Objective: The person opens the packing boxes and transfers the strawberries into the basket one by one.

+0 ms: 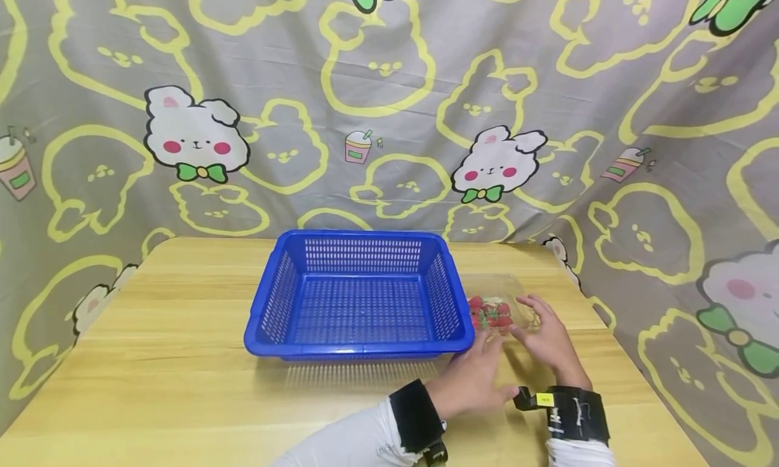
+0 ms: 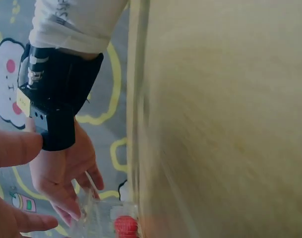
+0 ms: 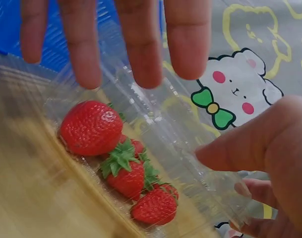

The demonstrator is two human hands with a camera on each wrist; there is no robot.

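A clear plastic box (image 1: pixel 505 284) with red strawberries (image 1: pixel 489 313) sits on the table, close against the right side of a blue plastic basket (image 1: pixel 362 349). My right hand (image 1: pixel 550 338) holds the box's right end, thumb and fingers on either side of its edge in the right wrist view. My left hand (image 1: pixel 471 382) is near the basket's front right corner, thumb spread; its straight fingers reach over the box there. Green leaves show on some strawberries (image 3: pixel 126 176) through the plastic.
The basket has slotted walls and holds nothing visible. A wooden table (image 1: pixel 152 359) lies under everything. Behind it and at both sides hangs a patterned curtain (image 1: pixel 389 136). Black straps (image 1: pixel 578 413) with small cameras wrap both wrists.
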